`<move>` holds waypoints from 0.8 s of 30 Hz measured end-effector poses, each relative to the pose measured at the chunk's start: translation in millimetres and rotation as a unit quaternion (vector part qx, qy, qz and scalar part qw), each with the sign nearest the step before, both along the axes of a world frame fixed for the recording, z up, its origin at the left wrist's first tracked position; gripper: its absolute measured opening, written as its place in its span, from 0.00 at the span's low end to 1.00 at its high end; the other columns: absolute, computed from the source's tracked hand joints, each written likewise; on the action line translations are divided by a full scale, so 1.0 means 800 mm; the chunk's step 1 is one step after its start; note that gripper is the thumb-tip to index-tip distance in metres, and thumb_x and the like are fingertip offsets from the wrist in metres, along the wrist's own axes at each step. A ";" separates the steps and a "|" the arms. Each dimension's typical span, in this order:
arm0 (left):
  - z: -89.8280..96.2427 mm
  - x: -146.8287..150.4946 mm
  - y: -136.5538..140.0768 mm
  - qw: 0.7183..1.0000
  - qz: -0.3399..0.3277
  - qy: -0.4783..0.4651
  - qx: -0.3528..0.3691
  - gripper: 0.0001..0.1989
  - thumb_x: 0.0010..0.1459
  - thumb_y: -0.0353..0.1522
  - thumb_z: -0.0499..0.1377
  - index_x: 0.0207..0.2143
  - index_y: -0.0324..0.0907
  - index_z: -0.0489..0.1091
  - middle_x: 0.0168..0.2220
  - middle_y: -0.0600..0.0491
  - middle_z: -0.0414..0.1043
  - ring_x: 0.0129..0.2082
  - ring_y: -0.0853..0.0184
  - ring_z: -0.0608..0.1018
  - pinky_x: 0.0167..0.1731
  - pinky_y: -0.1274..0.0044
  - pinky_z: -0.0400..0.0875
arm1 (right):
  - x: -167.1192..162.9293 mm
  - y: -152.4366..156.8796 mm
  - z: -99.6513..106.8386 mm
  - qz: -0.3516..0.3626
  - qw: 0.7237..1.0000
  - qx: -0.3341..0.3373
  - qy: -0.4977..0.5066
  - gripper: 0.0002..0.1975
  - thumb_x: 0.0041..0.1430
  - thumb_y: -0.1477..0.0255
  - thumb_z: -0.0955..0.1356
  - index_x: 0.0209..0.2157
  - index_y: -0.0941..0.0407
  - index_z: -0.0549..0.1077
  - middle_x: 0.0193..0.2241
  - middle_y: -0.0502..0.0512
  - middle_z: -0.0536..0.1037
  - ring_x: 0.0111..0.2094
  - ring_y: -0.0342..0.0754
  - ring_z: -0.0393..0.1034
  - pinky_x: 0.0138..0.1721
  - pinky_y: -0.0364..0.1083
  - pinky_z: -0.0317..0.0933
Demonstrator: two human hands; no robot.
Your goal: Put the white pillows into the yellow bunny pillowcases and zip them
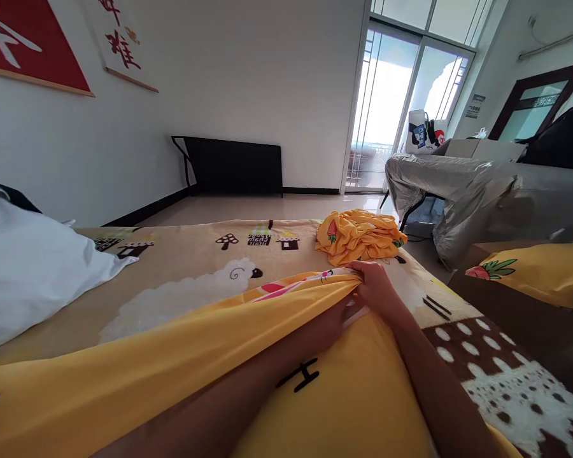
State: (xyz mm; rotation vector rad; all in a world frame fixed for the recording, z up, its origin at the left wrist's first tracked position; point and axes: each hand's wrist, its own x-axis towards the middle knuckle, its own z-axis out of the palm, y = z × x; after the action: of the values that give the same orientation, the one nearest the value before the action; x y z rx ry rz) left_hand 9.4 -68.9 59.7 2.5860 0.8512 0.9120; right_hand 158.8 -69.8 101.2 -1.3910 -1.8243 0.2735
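Note:
A yellow cloth cover [181, 343] with pink-and-white print along its upper edge stretches across the lower view, from the left side to my hands. Whether it is a pillowcase or a quilt cover I cannot tell. My right hand [376, 287] is closed round its gathered edge. Just below and left of it, my left hand [337, 321] is closed at the same edge, its fingertips partly hidden by cloth and the right hand. More yellow cloth with a black H-like mark lies beneath my forearms. Beyond the hands sits a crumpled orange-yellow cloth [360, 234] with carrot prints.
A bed blanket [186, 254] with sheep and house patterns spreads underneath. White bedding [33, 261] lies at left. On the right are an open cardboard box [520, 318] with yellow cloth over it and plastic-covered furniture [487, 191]. A black folded panel [236, 166] leans at the far wall.

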 end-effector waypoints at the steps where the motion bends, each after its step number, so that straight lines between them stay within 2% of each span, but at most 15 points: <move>1: 0.004 -0.003 -0.003 1.000 0.010 0.016 0.002 0.20 0.62 0.36 0.46 0.55 0.45 0.62 0.58 0.49 0.62 0.58 0.60 0.64 0.59 0.62 0.57 | 0.000 0.000 0.000 0.002 1.000 -0.006 -0.003 0.19 0.33 0.81 0.60 0.28 0.58 0.76 0.24 0.50 0.76 0.28 0.45 0.65 0.31 0.41 0.55; 6: 0.019 -0.019 -0.014 0.992 0.089 0.087 -0.001 0.24 0.61 0.39 0.47 0.60 0.44 0.57 0.62 0.47 0.56 0.61 0.55 0.60 0.60 0.57 0.51 | 0.002 0.001 0.001 0.010 1.000 -0.019 -0.019 0.13 0.33 0.79 0.62 0.25 0.58 0.75 0.25 0.50 0.76 0.28 0.45 0.64 0.29 0.41 0.53; 9: 0.020 -0.021 -0.014 0.992 0.085 0.088 -0.001 0.25 0.62 0.40 0.46 0.60 0.45 0.57 0.61 0.47 0.57 0.59 0.56 0.62 0.60 0.58 0.54 | 0.003 0.001 0.001 0.014 1.000 -0.006 -0.020 0.14 0.35 0.79 0.63 0.26 0.58 0.76 0.28 0.51 0.76 0.30 0.45 0.65 0.32 0.41 0.55; 13: 0.019 -0.019 -0.013 0.992 0.094 0.085 0.025 0.24 0.62 0.40 0.45 0.57 0.41 0.61 0.59 0.43 0.60 0.58 0.53 0.64 0.58 0.56 0.56 | 0.003 0.000 0.001 0.009 1.000 0.008 -0.003 0.18 0.34 0.81 0.63 0.30 0.58 0.77 0.30 0.52 0.77 0.31 0.45 0.66 0.33 0.42 0.56; 17: 0.015 -0.016 -0.012 0.990 0.104 0.067 0.060 0.23 0.63 0.40 0.45 0.55 0.41 0.64 0.56 0.42 0.65 0.56 0.51 0.67 0.57 0.55 0.57 | 0.003 -0.003 0.003 0.026 0.999 0.022 0.014 0.17 0.34 0.81 0.62 0.28 0.59 0.77 0.28 0.51 0.76 0.32 0.45 0.67 0.34 0.41 0.57; 19: 0.015 -0.015 -0.010 0.994 0.092 0.039 0.035 0.22 0.62 0.40 0.46 0.55 0.42 0.65 0.55 0.45 0.67 0.54 0.54 0.68 0.57 0.58 0.58 | 0.003 -0.005 0.004 0.040 0.999 -0.006 0.036 0.16 0.35 0.80 0.61 0.27 0.59 0.77 0.24 0.49 0.74 0.28 0.44 0.66 0.30 0.40 0.57; 22: 0.021 -0.017 -0.007 0.997 0.051 0.001 -0.064 0.20 0.61 0.39 0.50 0.53 0.44 0.66 0.54 0.50 0.68 0.55 0.58 0.68 0.58 0.63 0.59 | 0.003 -0.005 0.004 0.063 0.994 -0.056 0.073 0.13 0.37 0.79 0.62 0.25 0.59 0.76 0.19 0.46 0.71 0.24 0.41 0.63 0.24 0.38 0.53; 24: 0.028 -0.021 -0.009 0.995 0.018 -0.020 -0.099 0.20 0.60 0.37 0.51 0.55 0.47 0.64 0.56 0.53 0.66 0.56 0.61 0.67 0.59 0.66 0.59 | 0.003 -0.005 0.005 0.074 0.993 -0.053 0.073 0.12 0.39 0.78 0.62 0.24 0.60 0.76 0.19 0.46 0.71 0.24 0.41 0.62 0.25 0.38 0.53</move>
State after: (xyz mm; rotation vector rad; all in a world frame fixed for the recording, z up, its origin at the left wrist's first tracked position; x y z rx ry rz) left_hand -7.3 -75.8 81.8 2.3840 0.9295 0.8399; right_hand 161.1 -73.8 105.0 -1.2741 -1.8145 0.5424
